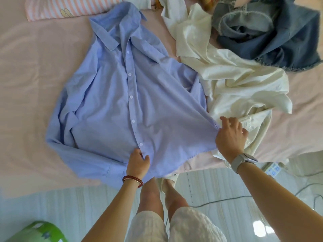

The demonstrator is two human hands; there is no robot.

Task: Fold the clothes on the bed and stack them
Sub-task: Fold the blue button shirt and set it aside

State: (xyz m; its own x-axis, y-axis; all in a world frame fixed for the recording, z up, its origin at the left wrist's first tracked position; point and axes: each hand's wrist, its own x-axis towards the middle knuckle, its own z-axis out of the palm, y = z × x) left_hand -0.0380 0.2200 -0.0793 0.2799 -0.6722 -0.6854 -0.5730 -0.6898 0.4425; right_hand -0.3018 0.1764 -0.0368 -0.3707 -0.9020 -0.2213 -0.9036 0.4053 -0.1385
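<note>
Blue shirt (120, 95): spread front-up on pink bed (31, 67); left hand (138, 163) fingers pinch hem, right hand (230, 137) fingers grip side corner.

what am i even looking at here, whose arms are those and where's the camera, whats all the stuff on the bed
There is no machine here. A person wears a wide-angle camera on the head, so this single picture looks down past their own arms and legs at a bed with a pink sheet.

Spread buttoned and face up on the bed is a blue shirt. The left hand, with a bead bracelet, takes its grip on the hem near the bottom button. The right hand, with a watch on the wrist, pinches the hem's right corner.

To the right lie crumpled cream clothes and, beyond them, a denim garment, not yet folded. A striped pillow lies at the top left.
</note>
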